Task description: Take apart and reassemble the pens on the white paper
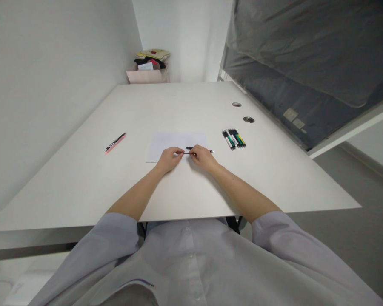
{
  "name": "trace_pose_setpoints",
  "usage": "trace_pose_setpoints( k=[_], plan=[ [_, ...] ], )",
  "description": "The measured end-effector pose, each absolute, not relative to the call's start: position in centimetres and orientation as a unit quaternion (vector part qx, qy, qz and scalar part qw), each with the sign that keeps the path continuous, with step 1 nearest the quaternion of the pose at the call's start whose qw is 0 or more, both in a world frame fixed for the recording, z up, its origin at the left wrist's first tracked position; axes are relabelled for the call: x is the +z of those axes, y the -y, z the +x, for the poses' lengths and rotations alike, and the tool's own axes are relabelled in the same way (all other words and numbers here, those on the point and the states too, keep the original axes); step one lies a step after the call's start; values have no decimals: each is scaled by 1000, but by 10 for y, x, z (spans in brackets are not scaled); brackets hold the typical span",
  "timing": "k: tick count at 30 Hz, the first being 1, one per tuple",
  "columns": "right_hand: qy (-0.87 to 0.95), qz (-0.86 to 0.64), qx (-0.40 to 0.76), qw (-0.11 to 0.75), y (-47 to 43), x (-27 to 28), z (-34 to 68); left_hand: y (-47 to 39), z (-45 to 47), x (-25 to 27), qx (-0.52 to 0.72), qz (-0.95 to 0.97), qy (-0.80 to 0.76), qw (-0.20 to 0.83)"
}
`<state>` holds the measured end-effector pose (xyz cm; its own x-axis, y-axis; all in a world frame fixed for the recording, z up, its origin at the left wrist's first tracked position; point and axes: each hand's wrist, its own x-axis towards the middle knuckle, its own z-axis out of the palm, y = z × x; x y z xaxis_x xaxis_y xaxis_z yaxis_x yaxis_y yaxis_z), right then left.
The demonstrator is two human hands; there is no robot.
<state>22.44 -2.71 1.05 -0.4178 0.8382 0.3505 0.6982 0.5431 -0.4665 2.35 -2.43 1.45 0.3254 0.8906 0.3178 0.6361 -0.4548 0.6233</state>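
Over the near edge of a white sheet of paper [159, 142], my left hand [170, 158] and my right hand [204, 156] face each other. Between their fingertips runs a thin dark rod [187, 153] that looks like a pen refill. Both hands are closed, each pinching one end of it; those ends are hidden by the fingers. Just behind my right hand lies a dark pen or pen part [189, 148] on the paper, its middle covered by the hand and its tip showing on the right.
Several pens [233, 139] with green, white and yellow parts lie side by side to the right. A black pen and a pink strip [115, 143] lie to the left. A box of cloth items [150, 70] stands behind the white table [172, 106]; a dark partition [274, 85] borders its right.
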Motion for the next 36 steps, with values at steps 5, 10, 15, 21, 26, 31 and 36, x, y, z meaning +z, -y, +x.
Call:
trace_pose_setpoints(
  k=[5, 10, 15, 21, 26, 31, 36],
  plan=[
    [836, -446, 129, 294, 27, 7, 222, 26, 25, 14, 319, 807, -464, 177],
    [835, -445, 124, 299, 27, 5, 222, 26, 27, 12, 277, 845, -446, 102],
    [838, -439, 126, 297, 27, 4, 224, 25, 28, 12, 237, 866, -435, 60],
    [844, -434, 131, 288, 27, 6, 222, 29, 29, 15, 235, 868, -435, 42],
    [838, -435, 135, 300, 28, 7, 221, 30, 29, 15, 255, 859, -441, 40],
    [839, -421, 146, 311, 29, 12, 224, 27, 27, 15, 260, 855, -445, 52],
    [763, -499, 133, 388, 23, 13, 237, 23, 16, 17, 264, 842, -465, 73]
  ],
)
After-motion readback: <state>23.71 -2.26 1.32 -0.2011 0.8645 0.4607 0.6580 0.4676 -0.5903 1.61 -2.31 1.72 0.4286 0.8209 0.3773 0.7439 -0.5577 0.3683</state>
